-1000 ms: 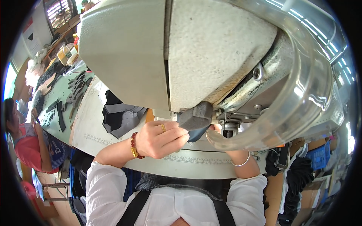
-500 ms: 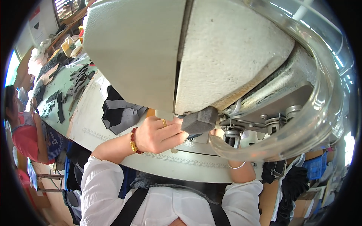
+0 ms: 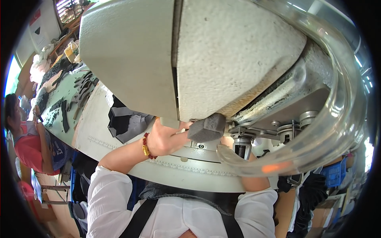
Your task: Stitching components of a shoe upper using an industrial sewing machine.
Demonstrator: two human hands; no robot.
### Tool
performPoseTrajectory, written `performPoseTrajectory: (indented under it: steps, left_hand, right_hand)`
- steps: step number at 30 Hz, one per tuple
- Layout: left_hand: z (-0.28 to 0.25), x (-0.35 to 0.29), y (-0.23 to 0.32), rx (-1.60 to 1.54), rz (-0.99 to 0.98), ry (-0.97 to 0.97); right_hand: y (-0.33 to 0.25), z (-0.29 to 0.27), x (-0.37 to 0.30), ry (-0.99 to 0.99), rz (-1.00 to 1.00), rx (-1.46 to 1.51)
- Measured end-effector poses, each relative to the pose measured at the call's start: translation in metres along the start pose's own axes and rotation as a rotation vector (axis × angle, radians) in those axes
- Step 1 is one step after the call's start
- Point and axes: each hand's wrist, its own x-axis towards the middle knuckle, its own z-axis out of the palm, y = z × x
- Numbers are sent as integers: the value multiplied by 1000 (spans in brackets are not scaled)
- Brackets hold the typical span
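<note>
My left hand (image 3: 162, 139) is under the head of a cream sewing machine (image 3: 234, 59), palm down above the bed. Its fingers bend together toward the needle area. Their tips are hidden behind a grey sponge block (image 3: 208, 127) on the machine's front, so what they hold does not show. Only a small bit of my right hand (image 3: 226, 141) appears right of the sponge; its fingers are hidden by the machine parts and a clear curved tube (image 3: 274, 164). My right forearm (image 3: 256, 181) rests at the table's near edge.
Black and grey cloth pieces (image 3: 127, 121) lie on the white sewing table (image 3: 97, 129), left of the machine. Further left, a person in red (image 3: 33, 146) sits at a green table (image 3: 55, 97) strewn with dark strips. A blue crate (image 3: 333, 173) stands at the right.
The machine and sponge have shifted slightly left in view. My left hand has moved a little up, its fingers now further behind the sponge. My right wrist's bangle is no longer visible.
</note>
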Motion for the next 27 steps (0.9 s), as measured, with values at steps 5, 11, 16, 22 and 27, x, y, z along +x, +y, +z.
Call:
performPoseTrajectory:
  steps: [5,11,16,22,27]
  left_hand:
    - [3,0,-6,-61,-16,2]
    - [-11,15,-3,-12,72,69]
    - [-8,11,-18,139,106,-105]
    - [14,-15,-28,103,-80,37]
    - [17,-7,-27,91,-28,11]
  right_hand:
    - [2,-11,1,-6,3,10]
    - [5,-19,-1,-15,9,11]
    - [7,-23,-3,-21,15,8]
    - [10,-23,-7,-32,17,2]
    - [12,-24,-7,-40,20,-7]
